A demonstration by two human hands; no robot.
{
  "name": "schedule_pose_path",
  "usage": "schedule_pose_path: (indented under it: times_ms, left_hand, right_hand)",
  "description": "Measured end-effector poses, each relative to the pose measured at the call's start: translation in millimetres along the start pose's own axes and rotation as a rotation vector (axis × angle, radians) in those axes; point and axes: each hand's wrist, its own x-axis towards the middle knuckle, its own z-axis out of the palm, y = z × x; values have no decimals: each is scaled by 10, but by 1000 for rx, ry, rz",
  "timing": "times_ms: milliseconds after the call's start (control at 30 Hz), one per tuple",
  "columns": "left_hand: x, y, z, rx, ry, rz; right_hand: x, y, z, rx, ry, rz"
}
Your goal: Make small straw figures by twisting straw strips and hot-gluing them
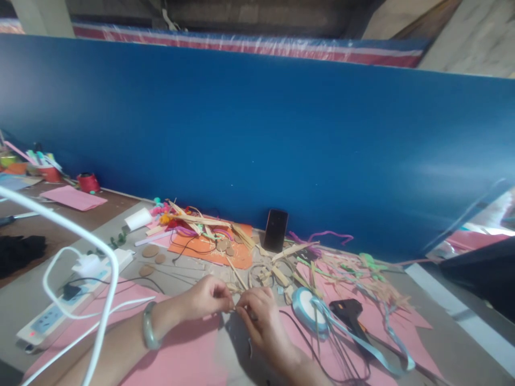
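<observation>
My left hand (211,296), with a pale green bangle (151,326) on its wrist, reaches in from the lower left. Its thumb and fingers are pinched together. Close beside it, almost touching, my right hand (261,316) is curled with its fingertips pressed together. Between the two sets of fingertips is something small and straw-coloured, too small to name. Dried straw-coloured strips (277,276) and loops lie just beyond the fingers. Pink paper (181,354) is spread beneath my left forearm. Right of my right hand lies a roll of light blue ribbon (309,311).
A black glue gun (348,311) rests on pink sheets at right. A phone (276,230) leans against the blue partition (257,134). A white power strip (52,316) and white cable (108,300) occupy the left. Orange paper (241,257) carries craft scraps; small brown discs (150,251) lie nearby.
</observation>
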Motion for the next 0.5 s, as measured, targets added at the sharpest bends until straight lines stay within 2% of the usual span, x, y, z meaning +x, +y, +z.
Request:
schedule_pose_path:
  times_ms: [267, 400, 500]
  left_hand:
    - [28, 22, -30, -26, 34, 15]
    - [13, 91, -38, -6, 180, 146]
    - [6, 84, -42, 77, 221, 240]
  right_hand:
    - [45, -26, -57, -19, 32, 44]
    - [47, 5, -35, 41, 83, 97]
    - [45, 9, -11, 56, 110, 101]
